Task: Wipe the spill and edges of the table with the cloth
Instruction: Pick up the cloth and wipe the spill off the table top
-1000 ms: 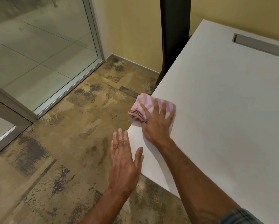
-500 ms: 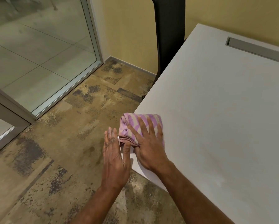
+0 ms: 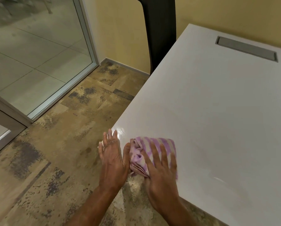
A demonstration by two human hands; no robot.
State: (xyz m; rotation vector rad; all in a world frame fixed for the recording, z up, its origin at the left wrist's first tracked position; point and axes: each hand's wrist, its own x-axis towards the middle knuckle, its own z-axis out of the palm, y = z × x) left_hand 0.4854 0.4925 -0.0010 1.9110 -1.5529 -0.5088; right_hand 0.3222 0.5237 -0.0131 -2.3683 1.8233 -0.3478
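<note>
1. The cloth (image 3: 154, 154), bunched and striped purple and pale, lies on the white table (image 3: 209, 111) at its near left corner, its lower folds reaching the table's edge
2. The right hand (image 3: 161, 173) lies flat on top of the cloth, palm down, fingers (image 3: 152, 154) spread and stretched forward across the stripes; its grip is open, pressing the cloth rather than closing around it; the outline of the fingers is slightly blurred
3. The left hand (image 3: 112, 159) is just beside the cloth on its left, at the table's corner and partly over the floor (image 3: 63, 144); the fingers are straight and close together, pointing forward; the thumb touches the crumpled left side of the cloth; this grip is also open and has hold of nothing
4. A small wet sheen (image 3: 121, 130) shows on the table surface just ahead of the left fingertips, near the left edge; a fainter glossy streak (image 3: 219, 179) lies well to the right of the cloth
5. A long grey metal slot (image 3: 246, 48) is set into the far part of the table, well apart from the hands
6. A dark upright shape (image 3: 161, 33) stands against the yellow wall (image 3: 120, 30) beyond the table's left edge; what it is I cannot tell; a glass panel in a metal frame (image 3: 38, 54) fills the upper left
</note>
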